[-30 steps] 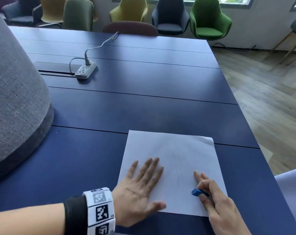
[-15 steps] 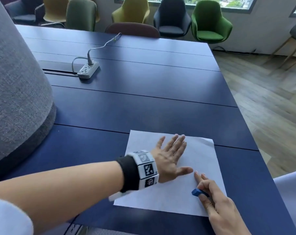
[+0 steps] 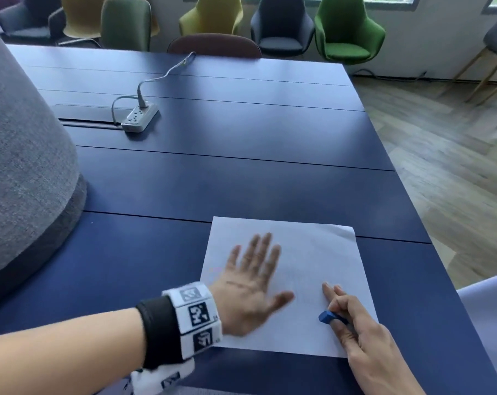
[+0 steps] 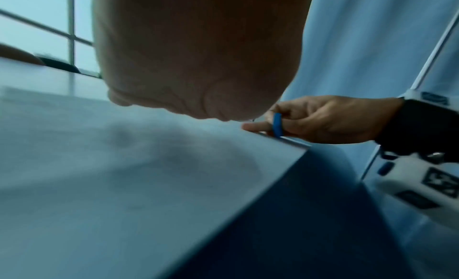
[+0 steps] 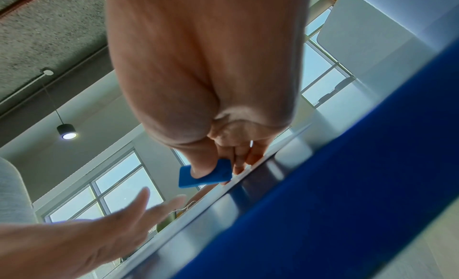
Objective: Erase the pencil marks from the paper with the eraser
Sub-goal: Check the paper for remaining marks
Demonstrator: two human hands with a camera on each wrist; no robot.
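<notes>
A white sheet of paper (image 3: 312,258) lies on the dark blue table (image 3: 213,181) near its front edge, with only faint pencil marks showing. My left hand (image 3: 253,283) is spread flat over the sheet's left half, fingers straight and blurred. My right hand (image 3: 352,323) rests on the sheet's lower right corner and pinches a small blue eraser (image 3: 327,317) between thumb and curled fingers, while two fingers point forward onto the paper. The right wrist view shows the eraser (image 5: 206,174) under the thumb, and the left wrist view shows the eraser (image 4: 277,124) edge-on in that hand.
A large grey fabric-covered form (image 3: 22,166) rises at the table's left. A white power strip (image 3: 140,117) with its cable lies at the far middle by a cable slot. Chairs line the far side. The table's right edge drops to a wooden floor (image 3: 441,166).
My left hand slid up across the paper to its upper middle, then came back down and left to the sheet's left half. The right hand with the eraser stayed in place.
</notes>
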